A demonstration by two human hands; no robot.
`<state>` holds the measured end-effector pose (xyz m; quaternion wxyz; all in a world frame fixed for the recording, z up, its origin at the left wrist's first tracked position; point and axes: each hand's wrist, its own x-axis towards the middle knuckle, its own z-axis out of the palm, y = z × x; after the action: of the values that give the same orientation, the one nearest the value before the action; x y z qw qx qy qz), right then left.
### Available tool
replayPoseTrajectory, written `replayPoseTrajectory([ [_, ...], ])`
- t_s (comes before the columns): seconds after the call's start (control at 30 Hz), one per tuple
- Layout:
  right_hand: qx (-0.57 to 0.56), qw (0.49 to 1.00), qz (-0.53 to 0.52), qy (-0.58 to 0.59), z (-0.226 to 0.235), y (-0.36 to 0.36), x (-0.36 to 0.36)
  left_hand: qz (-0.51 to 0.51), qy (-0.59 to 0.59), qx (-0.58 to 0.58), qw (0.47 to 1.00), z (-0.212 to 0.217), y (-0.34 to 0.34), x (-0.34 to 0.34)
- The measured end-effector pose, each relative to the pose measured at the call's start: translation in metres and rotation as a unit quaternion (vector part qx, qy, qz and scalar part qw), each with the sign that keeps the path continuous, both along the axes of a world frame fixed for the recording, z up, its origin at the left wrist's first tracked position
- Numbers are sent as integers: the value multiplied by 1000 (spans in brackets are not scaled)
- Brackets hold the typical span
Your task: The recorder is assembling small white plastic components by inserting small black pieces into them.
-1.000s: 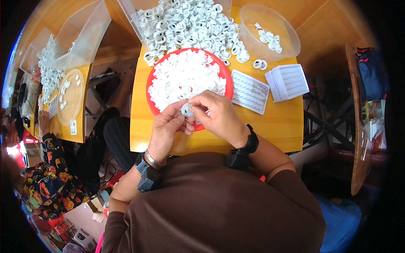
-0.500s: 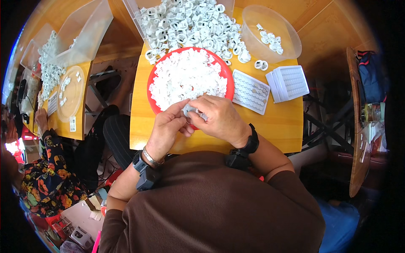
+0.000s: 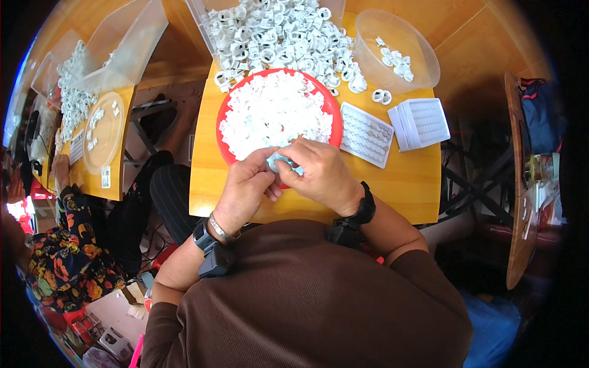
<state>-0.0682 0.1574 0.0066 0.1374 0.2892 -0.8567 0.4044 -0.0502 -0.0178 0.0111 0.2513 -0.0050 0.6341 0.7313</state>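
Head view, left hand [image 3: 248, 179] and right hand [image 3: 325, 172] at near edge of basin [image 3: 336, 126], fingers of both pinching a part [image 3: 278, 161], white pile [image 3: 270, 43] beyond basin, tray [image 3: 354, 136] right of basin.

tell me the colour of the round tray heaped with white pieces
The round tray is red, showing best in the head view.

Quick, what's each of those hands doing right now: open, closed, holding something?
Left hand: closed, holding a small white part.
Right hand: closed, fingers on the same small white part.
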Motion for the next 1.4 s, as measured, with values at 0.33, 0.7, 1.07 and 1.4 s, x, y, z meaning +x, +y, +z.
replayPoseTrajectory([
  [0.33,-133,983,15,-125,-6,0,-5,59,18,28,998,-7,0,-4],
  [0.7,-116,988,59,-78,1,-8,5,93,-3,41,995,-11,-8,1],
  [1.07,-128,966,-226,10,42,61,-50,52,14,70,996,-4,-7,-3],
  [1.4,6,926,-371,63,80,121,-77,49,9,79,996,-9,-16,0],
])
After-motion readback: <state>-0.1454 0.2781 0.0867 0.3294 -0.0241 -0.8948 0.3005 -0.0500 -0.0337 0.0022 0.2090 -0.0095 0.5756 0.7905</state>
